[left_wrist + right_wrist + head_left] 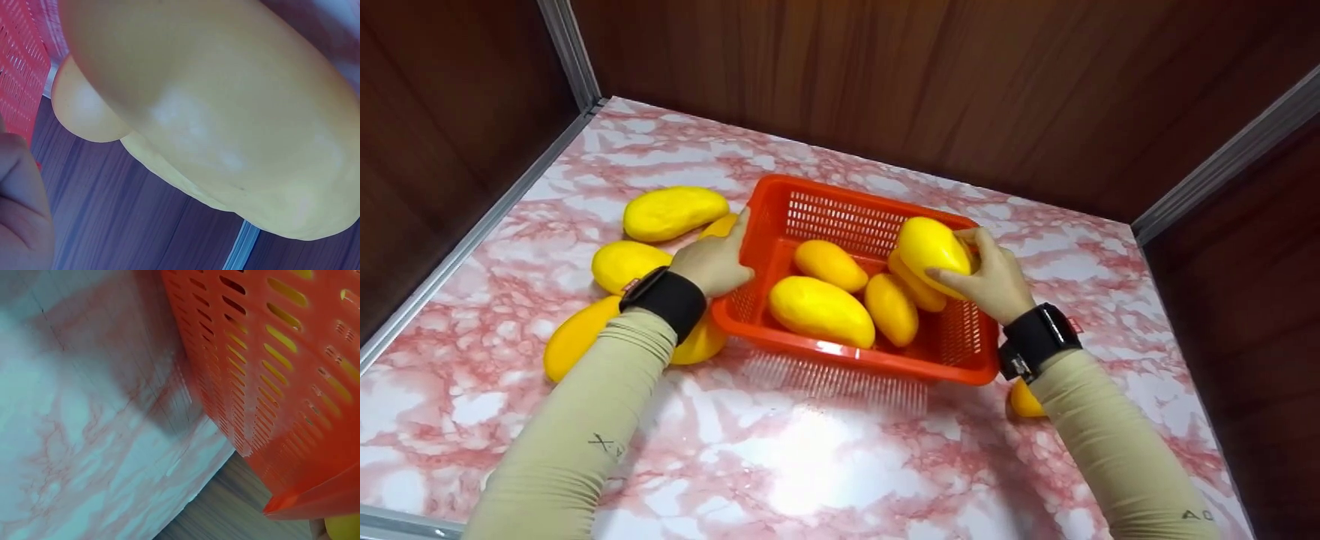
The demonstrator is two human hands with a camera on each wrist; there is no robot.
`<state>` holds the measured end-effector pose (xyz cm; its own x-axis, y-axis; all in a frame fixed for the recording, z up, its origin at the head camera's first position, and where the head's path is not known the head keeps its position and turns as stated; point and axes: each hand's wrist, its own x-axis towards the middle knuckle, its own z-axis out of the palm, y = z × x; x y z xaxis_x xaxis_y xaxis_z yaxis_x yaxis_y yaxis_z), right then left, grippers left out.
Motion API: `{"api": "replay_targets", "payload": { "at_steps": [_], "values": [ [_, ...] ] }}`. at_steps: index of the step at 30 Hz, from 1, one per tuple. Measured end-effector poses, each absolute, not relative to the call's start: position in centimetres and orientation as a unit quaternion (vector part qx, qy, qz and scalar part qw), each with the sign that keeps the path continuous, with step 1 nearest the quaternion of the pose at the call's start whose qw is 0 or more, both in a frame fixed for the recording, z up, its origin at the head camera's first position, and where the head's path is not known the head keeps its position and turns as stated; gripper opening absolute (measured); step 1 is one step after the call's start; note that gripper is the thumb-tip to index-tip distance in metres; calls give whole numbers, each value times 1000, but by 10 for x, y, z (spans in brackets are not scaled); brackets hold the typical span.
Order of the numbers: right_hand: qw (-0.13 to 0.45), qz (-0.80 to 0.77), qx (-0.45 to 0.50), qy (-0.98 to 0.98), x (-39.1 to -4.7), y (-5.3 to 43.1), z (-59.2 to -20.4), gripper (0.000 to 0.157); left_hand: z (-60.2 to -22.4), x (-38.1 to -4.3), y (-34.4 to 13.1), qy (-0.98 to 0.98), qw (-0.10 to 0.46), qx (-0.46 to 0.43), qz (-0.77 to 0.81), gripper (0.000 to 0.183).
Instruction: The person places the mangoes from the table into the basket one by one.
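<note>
An orange-red plastic basket [847,356] with slotted walls holds several yellow mangoes, among them a large mango [821,311] at its front. My left hand [712,262] grips the basket's left rim, fingers and thumb spread along it. Over the basket's right end, my right hand [994,277] holds a mango [934,247] between thumb and fingers, above another mango [916,283]. The right wrist view shows the basket's slotted wall [247,371] and a bit of the held mango [344,527]. In the left wrist view, a mango [214,112] fills most of the picture beside my left hand [22,202].
Several mangoes lie left of the basket, including one mango [675,213] at the back and one mango [577,341] by my left forearm. Another mango [1026,401] shows partly behind my right sleeve. Dark wood panels [870,82] wall in the marbled tabletop [780,465].
</note>
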<state>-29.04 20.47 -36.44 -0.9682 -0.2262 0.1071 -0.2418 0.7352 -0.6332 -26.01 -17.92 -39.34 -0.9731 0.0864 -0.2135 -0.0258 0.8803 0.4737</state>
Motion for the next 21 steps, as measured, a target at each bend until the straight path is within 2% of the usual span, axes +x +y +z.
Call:
{"api": "replay_targets", "payload": {
  "at_steps": [9,21],
  "values": [
    [-19,304,163,-939,-294,199,-365,78,-393,-260,-180,965,113,20,235,94],
    [-31,261,203,-943,-298,191,-366,75,-393,-261,-180,966,114,14,234,94]
  ]
}}
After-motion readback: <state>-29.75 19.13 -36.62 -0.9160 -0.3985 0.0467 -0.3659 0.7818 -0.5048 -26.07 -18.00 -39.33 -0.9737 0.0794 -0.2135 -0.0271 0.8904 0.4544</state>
